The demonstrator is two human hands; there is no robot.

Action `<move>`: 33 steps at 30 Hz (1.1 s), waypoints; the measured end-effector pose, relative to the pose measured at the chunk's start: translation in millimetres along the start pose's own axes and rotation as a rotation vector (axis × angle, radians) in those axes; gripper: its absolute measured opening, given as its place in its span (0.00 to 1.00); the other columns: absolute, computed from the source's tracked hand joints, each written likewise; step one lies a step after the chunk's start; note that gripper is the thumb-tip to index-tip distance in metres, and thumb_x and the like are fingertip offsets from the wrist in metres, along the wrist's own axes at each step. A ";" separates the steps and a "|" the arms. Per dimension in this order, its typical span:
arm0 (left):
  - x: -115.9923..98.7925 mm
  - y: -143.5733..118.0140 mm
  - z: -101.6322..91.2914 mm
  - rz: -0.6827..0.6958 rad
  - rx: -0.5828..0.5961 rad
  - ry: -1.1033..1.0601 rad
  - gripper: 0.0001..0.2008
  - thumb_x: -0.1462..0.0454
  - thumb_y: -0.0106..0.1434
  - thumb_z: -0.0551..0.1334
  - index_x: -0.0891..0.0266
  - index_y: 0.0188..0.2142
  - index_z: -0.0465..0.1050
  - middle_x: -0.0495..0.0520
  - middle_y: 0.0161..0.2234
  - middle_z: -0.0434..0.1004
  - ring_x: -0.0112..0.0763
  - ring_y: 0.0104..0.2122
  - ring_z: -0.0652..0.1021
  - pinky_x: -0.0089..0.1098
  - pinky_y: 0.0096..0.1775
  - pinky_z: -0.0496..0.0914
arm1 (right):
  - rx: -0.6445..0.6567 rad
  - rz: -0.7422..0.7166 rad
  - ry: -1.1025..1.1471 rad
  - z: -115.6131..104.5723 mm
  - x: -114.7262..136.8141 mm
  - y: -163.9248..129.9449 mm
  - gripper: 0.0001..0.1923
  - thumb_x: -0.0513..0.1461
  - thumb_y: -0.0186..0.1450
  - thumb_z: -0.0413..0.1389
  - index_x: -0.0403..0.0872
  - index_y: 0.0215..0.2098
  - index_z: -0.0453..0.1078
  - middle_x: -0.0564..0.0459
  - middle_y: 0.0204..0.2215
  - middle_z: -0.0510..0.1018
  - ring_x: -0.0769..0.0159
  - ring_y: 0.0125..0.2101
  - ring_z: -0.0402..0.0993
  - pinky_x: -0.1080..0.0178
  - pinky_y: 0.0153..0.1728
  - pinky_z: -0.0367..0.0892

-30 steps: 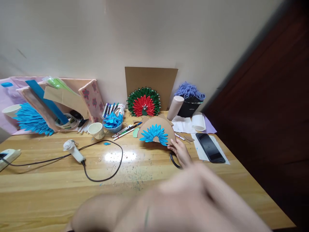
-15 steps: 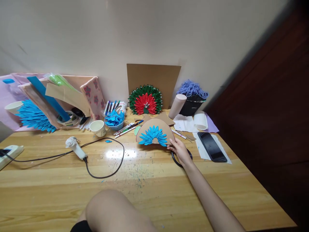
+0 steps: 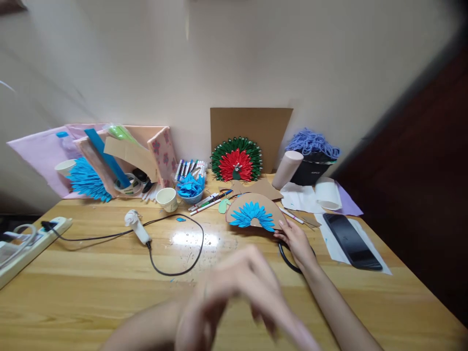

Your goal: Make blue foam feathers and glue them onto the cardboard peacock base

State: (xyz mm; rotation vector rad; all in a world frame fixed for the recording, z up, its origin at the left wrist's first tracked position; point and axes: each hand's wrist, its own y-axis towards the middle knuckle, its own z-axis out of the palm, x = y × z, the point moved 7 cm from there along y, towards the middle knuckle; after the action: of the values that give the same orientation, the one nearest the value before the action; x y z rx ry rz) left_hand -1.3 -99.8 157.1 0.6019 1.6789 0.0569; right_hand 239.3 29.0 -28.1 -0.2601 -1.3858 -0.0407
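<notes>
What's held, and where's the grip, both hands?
Right hand holds the cardboard fan by its lower right corner. Left hand is blurred; can't tell if it holds anything.

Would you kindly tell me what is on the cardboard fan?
Blue petals form an arc on the cardboard fan; the right hand holds its right edge. The card under the petals is hidden.

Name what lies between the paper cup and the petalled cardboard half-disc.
The head view shows markers and a green cutout between cup and half-disc, a bowl of blue pieces farther back and a blue petal nearer.
</notes>
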 end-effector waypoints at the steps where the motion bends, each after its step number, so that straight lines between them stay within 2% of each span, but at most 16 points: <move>1: 13.9 9.0 -8.7 0.005 -0.036 0.015 0.26 0.48 0.64 0.40 0.55 0.27 0.73 0.52 0.23 0.67 0.31 0.25 0.70 0.33 0.31 0.68 | -0.006 -0.003 -0.017 -2.4 -0.2 1.2 0.24 0.48 0.48 0.62 0.44 0.40 0.70 0.52 0.26 0.76 0.66 0.22 0.72 0.64 0.23 0.72; 3: 66.3 19.1 -41.0 -0.172 -0.206 0.220 0.18 0.53 0.64 0.47 0.58 0.35 0.72 0.54 0.31 0.70 0.34 0.33 0.72 0.34 0.38 0.67 | -0.017 -0.021 -0.071 -9.6 0.2 4.9 0.25 0.49 0.48 0.61 0.45 0.41 0.69 0.51 0.29 0.76 0.66 0.24 0.72 0.64 0.23 0.71; 4: 93.5 17.2 -64.5 -0.262 -0.343 0.341 0.16 0.55 0.64 0.49 0.60 0.35 0.72 0.55 0.33 0.70 0.35 0.36 0.72 0.34 0.38 0.66 | -0.038 -0.032 -0.109 -15.3 0.5 7.4 0.26 0.49 0.48 0.61 0.45 0.42 0.69 0.51 0.30 0.76 0.65 0.24 0.72 0.64 0.22 0.71; 5: 118.5 11.5 -87.5 -0.344 -0.460 0.453 0.15 0.57 0.64 0.49 0.61 0.35 0.71 0.56 0.35 0.70 0.36 0.37 0.71 0.34 0.38 0.66 | -0.064 -0.041 -0.161 -21.8 0.5 10.2 0.27 0.50 0.48 0.60 0.44 0.42 0.69 0.50 0.30 0.76 0.64 0.24 0.72 0.64 0.21 0.70; 7: 154.6 -3.3 -125.1 -0.434 -0.597 0.684 0.12 0.61 0.63 0.49 0.63 0.36 0.70 0.58 0.37 0.69 0.37 0.39 0.71 0.35 0.40 0.65 | -0.087 -0.066 -0.343 -31.9 1.1 15.5 0.27 0.52 0.52 0.55 0.43 0.43 0.68 0.46 0.32 0.75 0.60 0.26 0.73 0.60 0.24 0.70; 9: 177.6 -15.7 -147.5 -0.504 -0.614 0.840 0.10 0.63 0.62 0.50 0.63 0.36 0.69 0.58 0.37 0.69 0.38 0.40 0.71 0.37 0.43 0.64 | -0.146 -0.157 -0.616 -38.9 8.6 16.6 0.25 0.51 0.55 0.50 0.42 0.43 0.68 0.44 0.33 0.74 0.55 0.31 0.72 0.52 0.33 0.70; 12: 194.4 -23.1 -157.1 -0.582 -0.541 0.933 0.07 0.65 0.60 0.54 0.63 0.34 0.69 0.58 0.36 0.69 0.38 0.39 0.71 0.37 0.42 0.64 | -0.322 -0.474 -0.950 -34.7 36.9 1.1 0.24 0.48 0.56 0.49 0.41 0.44 0.67 0.39 0.38 0.70 0.45 0.46 0.63 0.45 0.46 0.61; 14: 196.4 -22.6 -156.2 -0.580 -0.519 0.950 0.05 0.65 0.59 0.55 0.62 0.33 0.69 0.58 0.35 0.69 0.38 0.39 0.71 0.36 0.42 0.64 | -0.329 -0.652 -1.000 -19.6 51.2 -13.7 0.23 0.46 0.57 0.48 0.41 0.45 0.66 0.39 0.40 0.67 0.46 0.50 0.59 0.46 0.48 0.60; 16: 196.6 -20.8 -154.5 -0.561 -0.511 0.958 0.04 0.65 0.59 0.56 0.62 0.32 0.69 0.57 0.35 0.68 0.38 0.39 0.70 0.36 0.41 0.64 | -0.259 -0.741 -0.981 -1.1 58.3 -25.2 0.19 0.44 0.59 0.47 0.43 0.44 0.65 0.41 0.40 0.66 0.50 0.49 0.60 0.49 0.47 0.61; 19: 196.6 -19.5 -152.8 -0.542 -0.497 0.960 0.04 0.65 0.58 0.57 0.62 0.29 0.68 0.57 0.34 0.69 0.39 0.38 0.70 0.37 0.40 0.64 | -0.113 -0.760 -0.919 27.9 59.3 -35.7 0.15 0.42 0.60 0.47 0.44 0.43 0.65 0.42 0.43 0.64 0.55 0.43 0.65 0.54 0.40 0.66; 23: 184.8 -24.9 -150.9 -0.503 -0.514 0.826 0.05 0.64 0.59 0.56 0.62 0.30 0.67 0.55 0.33 0.70 0.36 0.36 0.71 0.35 0.39 0.65 | 0.135 -0.797 -0.907 77.9 51.9 -49.7 0.11 0.41 0.62 0.46 0.47 0.40 0.64 0.45 0.40 0.66 0.56 0.44 0.64 0.55 0.40 0.65; 26: 162.5 -40.7 -149.3 -0.461 -0.530 0.585 0.08 0.60 0.60 0.55 0.62 0.31 0.68 0.53 0.31 0.73 0.32 0.31 0.73 0.31 0.35 0.67 | 0.399 -0.785 -0.845 128.8 41.2 -63.2 0.09 0.40 0.63 0.45 0.49 0.40 0.63 0.46 0.39 0.66 0.58 0.41 0.66 0.56 0.39 0.65; 29: 132.1 -71.4 -158.1 -0.431 -0.612 0.434 0.11 0.56 0.58 0.57 0.62 0.31 0.69 0.52 0.30 0.74 0.31 0.31 0.74 0.30 0.36 0.68 | 0.659 -0.696 -0.792 190.2 24.3 -78.1 0.10 0.38 0.64 0.44 0.48 0.42 0.62 0.47 0.38 0.68 0.59 0.38 0.67 0.57 0.40 0.64; 31: 116.4 -96.8 -172.1 -0.424 -0.697 0.383 0.12 0.55 0.57 0.58 0.63 0.31 0.69 0.52 0.30 0.75 0.31 0.31 0.75 0.30 0.37 0.68 | 0.771 -0.634 -0.738 233.0 11.7 -87.5 0.10 0.39 0.64 0.44 0.48 0.42 0.62 0.47 0.38 0.68 0.61 0.38 0.67 0.58 0.40 0.65; 33: 106.4 -123.9 -195.7 -0.407 -0.867 0.380 0.12 0.56 0.57 0.58 0.63 0.32 0.70 0.52 0.31 0.75 0.31 0.33 0.75 0.30 0.39 0.69 | 0.829 -0.567 -0.669 274.9 -2.6 -94.6 0.11 0.41 0.64 0.45 0.47 0.43 0.62 0.47 0.38 0.68 0.62 0.38 0.68 0.60 0.38 0.66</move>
State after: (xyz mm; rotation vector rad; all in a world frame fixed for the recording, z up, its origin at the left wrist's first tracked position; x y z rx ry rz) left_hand -235.5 -104.8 56.6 -0.4270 1.8941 0.5997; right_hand -43.7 -6.6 28.4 0.8889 -1.9697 0.1655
